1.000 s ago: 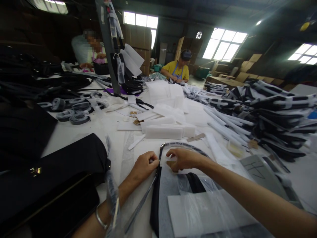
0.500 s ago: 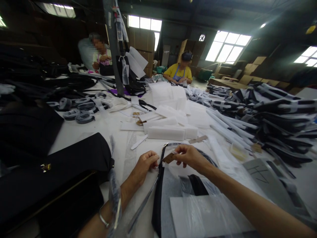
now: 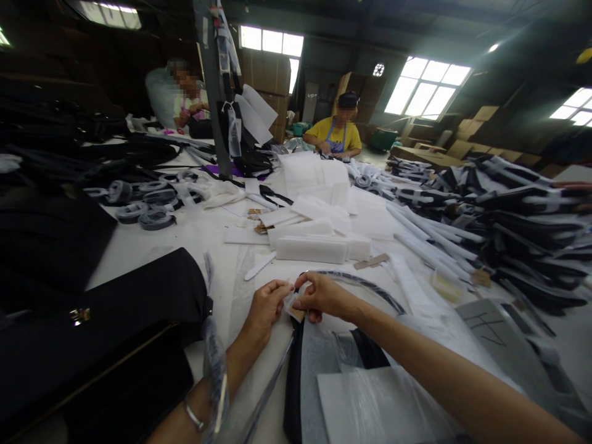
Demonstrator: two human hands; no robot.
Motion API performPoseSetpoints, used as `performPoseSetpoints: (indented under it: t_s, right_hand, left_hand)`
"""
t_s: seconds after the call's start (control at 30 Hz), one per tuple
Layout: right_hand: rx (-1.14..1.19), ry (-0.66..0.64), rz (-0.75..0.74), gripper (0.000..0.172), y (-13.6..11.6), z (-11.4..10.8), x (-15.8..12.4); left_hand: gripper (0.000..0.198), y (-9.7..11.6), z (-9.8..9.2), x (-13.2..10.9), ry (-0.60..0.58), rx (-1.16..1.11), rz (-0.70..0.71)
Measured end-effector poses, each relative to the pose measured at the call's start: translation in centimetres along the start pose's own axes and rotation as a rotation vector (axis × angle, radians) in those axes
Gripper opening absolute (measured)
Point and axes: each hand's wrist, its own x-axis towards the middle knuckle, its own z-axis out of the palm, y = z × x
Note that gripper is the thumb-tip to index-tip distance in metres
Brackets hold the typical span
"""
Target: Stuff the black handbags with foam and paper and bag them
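Observation:
In the head view, a bag with a grey panel and black edge (image 3: pixel 292 394) lies in front of me, its plastic-wrapped handle (image 3: pixel 374 283) arching away behind my hands. At the bag's upper left corner my right hand (image 3: pixel 326 297) is closed on a small brown tag (image 3: pixel 298 314) with clear plastic about it. My left hand (image 3: pixel 267 306) meets it from the left, fingertips pinched; what they hold, if anything, is too small to name. A white sheet (image 3: pixel 337 401) under clear film covers part of the bag. Beside my left forearm lies a black handbag (image 3: pixel 152 290) with a gold clasp.
White foam sheets (image 3: pixel 309 246) are heaped beyond my hands. Rolled straps (image 3: pixel 157 219) lie at the left, and stacked black pieces (image 3: pixel 531 228) stand at the right. A grey panel (image 3: pixel 490 333) sits nearer. Two people (image 3: pixel 340 132) work across the table by a post (image 3: pixel 213 92).
My right hand has moved left and slightly down with the brown tag, up against my left fingertips. The left hand has barely moved.

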Motion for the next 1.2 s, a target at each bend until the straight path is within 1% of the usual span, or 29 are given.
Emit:
performPoseSetpoints:
  t_s: [0.07, 0.1, 0.2, 0.27, 0.37, 0.5, 0.6, 0.67, 0.77, 0.83, 0.87, 0.93, 0.97, 1.0, 1.07, 1.1, 1.13, 1.2]
  right_hand:
    - [-0.013, -0.043, -0.005, 0.041, 0.0, 0.0, 0.2]
    - [-0.017, -0.068, -0.018, 0.037, 0.0, 0.1, 0.3]
    - [-0.031, -0.104, -0.056, 0.025, 0.1, 0.3, 0.6]
    - [-0.043, -0.084, -0.072, 0.018, 0.3, 0.6, 0.7]
    - [-0.038, -0.010, -0.071, 0.017, 0.6, 1.0, 0.5]
    - [-0.028, 0.098, -0.037, 0.025, 1.1, 1.6, 0.3]
    - [-0.006, 0.188, -0.010, 0.026, 1.5, 2.4, 0.4]
    - [0.018, 0.246, -0.028, 0.025, 1.8, 2.8, 0.4]
    - [0.057, 0.289, -0.068, 0.014, 2.2, 3.2, 0.5]
    - [0.083, 0.280, -0.077, 0.009, 2.3, 3.2, 0.5]
    - [0.096, 0.274, -0.075, 0.012, 2.3, 3.2, 0.5]
    - [0.125, 0.266, -0.073, 0.024, 2.3, 3.1, 0.5]
    - [0.139, 0.269, -0.079, 0.030, 2.3, 3.1, 0.5]
    - [0.149, 0.276, -0.088, 0.035, 2.3, 3.1, 0.5]
    - [0.145, 0.295, -0.106, 0.040, 2.3, 3.2, 0.4]
    - [0.133, 0.305, -0.111, 0.039, 2.4, 3.2, 0.3]
    - [0.120, 0.316, -0.114, 0.037, 2.4, 3.3, 0.3]
    - [0.087, 0.336, -0.131, 0.028, 2.4, 3.4, 0.1]
  left_hand:
    - [0.025, 0.5, 0.1, -0.2, 0.016, 0.069, 0.059]
    - [0.022, 0.8, 0.2, -0.5, 0.020, 0.138, 0.115]
    - [0.019, 1.5, 0.3, -1.4, 0.019, 0.497, 0.338]
    - [0.023, 1.9, 0.3, -2.1, -0.009, 0.752, 0.437]
    - [0.029, 2.6, 0.2, -2.8, -0.082, 0.961, 0.432]
    - [0.044, 3.3, 0.2, -3.5, -0.182, 1.138, 0.330]
    - [0.060, 3.5, 0.5, -3.9, -0.199, 1.287, 0.262]
    - [0.064, 3.5, 0.7, -4.1, -0.191, 1.338, 0.247]
    - [0.065, 3.5, 0.5, -4.0, -0.205, 1.295, 0.244]
    - [0.067, 3.3, 0.1, -3.6, -0.192, 1.188, 0.275]
    - [0.067, 3.2, -0.2, -3.3, -0.165, 1.105, 0.305]
    - [0.061, 2.9, -0.9, -2.5, -0.090, 0.890, 0.331]
    - [0.056, 2.7, -1.2, -2.1, -0.066, 0.778, 0.293]
    - [0.051, 2.6, -1.4, -1.6, -0.068, 0.679, 0.223]
    - [0.038, 2.4, -1.8, -0.9, -0.127, 0.543, 0.045]
    - [0.034, 2.3, -1.9, -0.6, -0.161, 0.509, -0.018]
    - [0.031, 2.2, -2.0, -0.3, -0.188, 0.492, -0.050]
    - [0.027, 2.1, -2.0, 0.0, -0.208, 0.486, -0.057]
